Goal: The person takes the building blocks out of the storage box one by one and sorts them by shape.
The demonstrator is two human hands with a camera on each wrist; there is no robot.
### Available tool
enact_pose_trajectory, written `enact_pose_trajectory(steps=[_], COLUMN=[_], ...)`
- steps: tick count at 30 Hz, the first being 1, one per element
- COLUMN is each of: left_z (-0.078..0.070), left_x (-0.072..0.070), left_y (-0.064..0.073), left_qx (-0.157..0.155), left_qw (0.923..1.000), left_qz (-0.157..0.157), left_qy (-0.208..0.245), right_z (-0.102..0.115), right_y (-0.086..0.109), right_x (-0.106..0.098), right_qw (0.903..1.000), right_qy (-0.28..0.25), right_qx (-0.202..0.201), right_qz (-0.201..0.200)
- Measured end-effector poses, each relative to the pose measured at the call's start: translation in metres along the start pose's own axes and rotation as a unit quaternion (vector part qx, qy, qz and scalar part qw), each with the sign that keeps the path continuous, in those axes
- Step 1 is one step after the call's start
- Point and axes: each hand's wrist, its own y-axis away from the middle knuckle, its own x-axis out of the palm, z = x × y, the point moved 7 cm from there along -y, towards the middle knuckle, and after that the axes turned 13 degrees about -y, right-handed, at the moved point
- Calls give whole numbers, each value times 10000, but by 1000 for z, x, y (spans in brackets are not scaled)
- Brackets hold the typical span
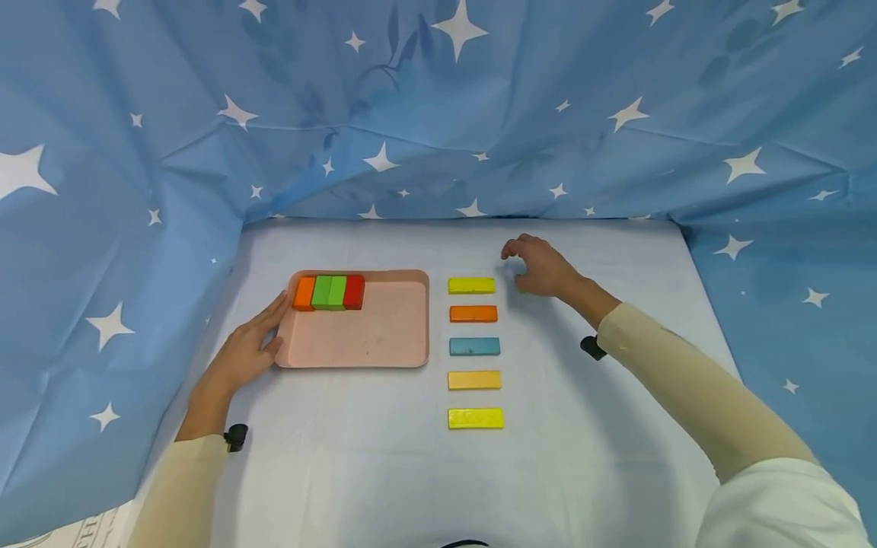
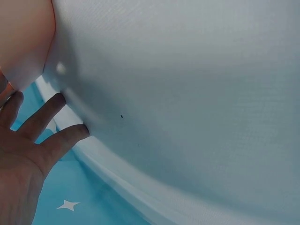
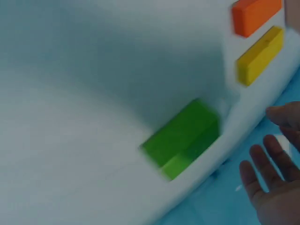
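My left hand [image 1: 240, 354] rests with extended fingers along the left rim of a shallow pink tray [image 1: 356, 339]. In the left wrist view, that hand's fingertips meet the tray's edge. Inside the tray's upper left corner, an orange block [image 1: 304, 293], two green blocks [image 1: 330, 292] and a red block [image 1: 353, 292] stand side by side. My right hand [image 1: 541, 266] hovers over the table's far side with loosely bent, parted fingers and holds nothing. A green block [image 3: 183, 138] lies near it in the right wrist view; the hand mostly hides it from the head view.
Right of the tray runs a column of blocks: yellow [image 1: 471, 285], orange [image 1: 473, 313], blue [image 1: 474, 346], light orange [image 1: 474, 380] and yellow [image 1: 476, 418]. They lie on a white-covered table [image 1: 384, 457]. A blue star-patterned curtain [image 1: 411, 175] borders the back and sides.
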Motion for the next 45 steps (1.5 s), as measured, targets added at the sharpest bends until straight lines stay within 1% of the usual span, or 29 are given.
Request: enact_pose_trajectory(steps=[4,9,13,17,19,21,24,26,30,35,37,41,45], left_z=[0,2,2,2,1,1,2,3,4,3,4,5,5], left_x=[2,0,-1,0,1,1,2,1,0,0,1,1,1], left_y=[0,1,0,-1,-1,-1,0,0,0,-1,-1,-2,-1], left_qx=[32,56,57,12,6,9,9,-16,-29,41,27,8,-4], left_qw=[10000,10000,10000,10000,10000,10000,10000,10000,10000,10000,9999,9999,9999], left_qz=[-17,-54,-36,4,20,48,52,56,55,46,45,60,63], left_qy=[18,-17,-63,-28,-17,-11,-32,-57,-31,-53,-109,-114,-88], right_z=[46,103,144,174,187,195,205,208,212,206,203,198,195], right_y=[-23,-50,-68,-85,-90,-94,-97,-100,-103,-101,-100,-99,-99], right_x=[19,49,74,99,111,122,136,143,153,163,166,168,165], right_qw=[9974,9890,9793,9678,9555,9496,9452,9511,9495,9490,9482,9486,9509], right_qy=[-112,-175,-171,-32,294,416,658,590,771,1105,1267,1445,1417], right_qx=[-673,-1342,-1811,-2247,-2644,-2786,-2825,-2602,-2488,-2210,-2139,-2060,-2098], right_qz=[230,590,893,1138,1279,1375,1501,1555,1747,1960,1980,1923,1780])
